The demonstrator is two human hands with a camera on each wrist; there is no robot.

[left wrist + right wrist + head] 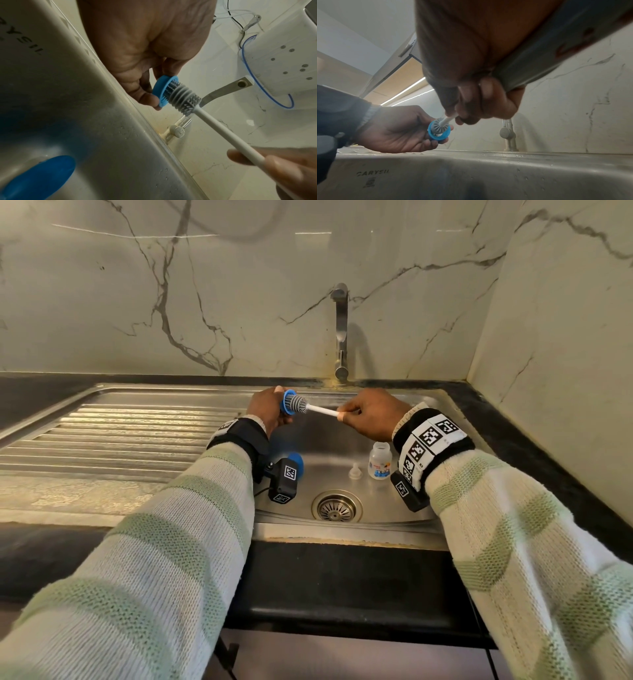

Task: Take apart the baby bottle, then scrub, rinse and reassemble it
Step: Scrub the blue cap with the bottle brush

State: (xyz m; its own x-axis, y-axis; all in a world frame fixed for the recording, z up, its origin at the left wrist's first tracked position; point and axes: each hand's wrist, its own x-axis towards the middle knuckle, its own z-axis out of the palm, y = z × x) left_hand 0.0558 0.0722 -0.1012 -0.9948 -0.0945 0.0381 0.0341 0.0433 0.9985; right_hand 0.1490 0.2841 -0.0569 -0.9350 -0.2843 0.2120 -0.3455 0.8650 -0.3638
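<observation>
My left hand (265, 409) grips a blue screw ring (286, 407) of the baby bottle above the sink's back left. The ring (162, 93) sits between my thumb and fingers. My right hand (368, 414) pinches the white handle of a bottle brush (320, 409). Its grey silicone head (181, 100) pokes partly into the ring (439, 132). The clear bottle body (380, 460) stands upright in the sink, with the clear teat (355, 470) just to its left. A blue cap (297, 462) lies in the sink's left part, half hidden by my left wrist camera.
The steel sink (342, 529) has a drain strainer (336, 507) at its front middle. A tap (340, 333) rises behind the sink, its spout over the basin. A ribbed draining board (120, 436) lies to the left. Black counter edges run at the front and right.
</observation>
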